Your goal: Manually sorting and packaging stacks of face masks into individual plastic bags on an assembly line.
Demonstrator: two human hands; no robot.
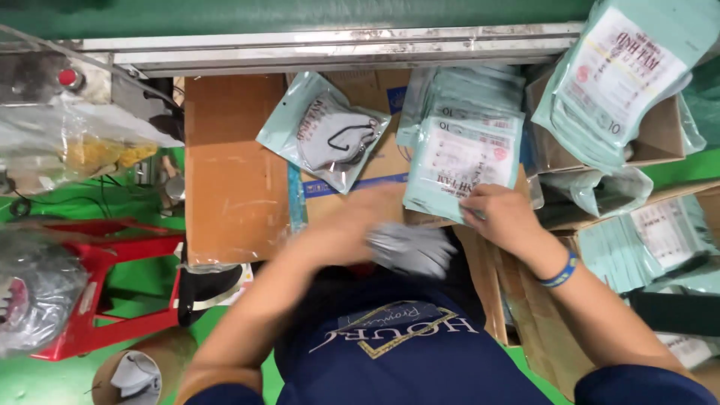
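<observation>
My left hand [341,232] is blurred with motion and grips a grey face mask [411,250] just above my lap. My right hand [501,214] rests its fingers on the near edge of a pale green pouch [465,161] that tops a stack of such pouches on a cardboard box [232,172]. A single sealed pouch with a grey mask inside [326,131] lies further back on the box, to the left of the stack.
More stacks of pale green pouches fill open cartons at the right [622,75] and lower right [652,236]. A red plastic stool [105,289] and clear bags [37,289] stand on the green floor at left. A metal rail [337,45] runs across the back.
</observation>
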